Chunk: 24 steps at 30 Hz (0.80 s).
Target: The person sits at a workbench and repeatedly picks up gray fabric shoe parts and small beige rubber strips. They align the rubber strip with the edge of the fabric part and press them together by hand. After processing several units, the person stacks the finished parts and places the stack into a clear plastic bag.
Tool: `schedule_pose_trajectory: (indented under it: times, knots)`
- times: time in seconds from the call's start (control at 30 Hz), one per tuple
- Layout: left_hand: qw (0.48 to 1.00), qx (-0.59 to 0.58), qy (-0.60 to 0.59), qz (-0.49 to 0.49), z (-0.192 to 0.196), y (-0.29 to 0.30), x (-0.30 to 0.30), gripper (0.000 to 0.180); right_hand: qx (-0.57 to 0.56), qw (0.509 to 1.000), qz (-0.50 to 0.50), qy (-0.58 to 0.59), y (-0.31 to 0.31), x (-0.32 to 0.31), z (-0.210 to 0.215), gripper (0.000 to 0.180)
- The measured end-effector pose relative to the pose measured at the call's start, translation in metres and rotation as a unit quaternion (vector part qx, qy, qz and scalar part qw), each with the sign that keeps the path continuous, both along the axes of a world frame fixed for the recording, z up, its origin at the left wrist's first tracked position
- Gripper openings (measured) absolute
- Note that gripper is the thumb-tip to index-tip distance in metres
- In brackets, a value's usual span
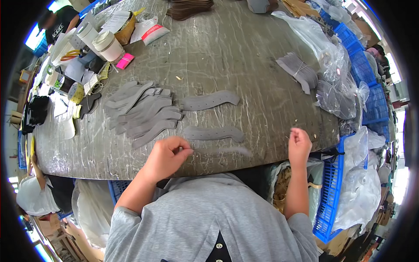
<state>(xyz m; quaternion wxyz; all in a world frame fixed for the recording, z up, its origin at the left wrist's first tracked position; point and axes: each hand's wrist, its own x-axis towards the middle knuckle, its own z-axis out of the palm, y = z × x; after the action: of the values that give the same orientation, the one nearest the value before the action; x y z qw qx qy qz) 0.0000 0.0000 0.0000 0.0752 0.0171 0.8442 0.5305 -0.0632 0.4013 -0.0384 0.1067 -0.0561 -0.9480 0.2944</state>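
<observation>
Workroom. Broad grey-brown tabletop [218,56], surface creased, pale glossy streaks. Blue plastic crates [375,105] line its right side. Tan floor [82,239] visible lower left. Bright white light at both side margins, apparently windows [400,163].

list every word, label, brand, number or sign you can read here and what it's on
Black T-shirt, person at upper left: white lettering across the chest, not copied here.
White plastic packet: pale lettering on its red band, not copied here.
White paper sheet in the yellow-brown container: print too small to read.
Grey curved strips: rows of small dark dots, no readable words.
</observation>
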Motion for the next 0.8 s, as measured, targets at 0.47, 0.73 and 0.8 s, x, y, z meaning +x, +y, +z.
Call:
schedule_pose_trajectory:
  times: [0.47, 0.73, 0.8]
  knots:
    - [0.995, -0.023, -0.078, 0.057, -0.01, 0.0, -0.032, 0.011, -0.467, 0.857, 0.158, -0.15, -0.113, -0.001, -0.008, 0.01]
    - [0.993, -0.085, -0.059, 0.054, -0.031, 0.003, -0.044, 0.017, -0.361, 0.911, 0.155, -0.124, -0.122, -0.013, -0.03, 0.01]
    - [0.992, -0.095, -0.063, 0.052, -0.036, 0.003, -0.045, 0.017, -0.343, 0.918, 0.149, -0.128, -0.123, -0.014, -0.029, 0.011]
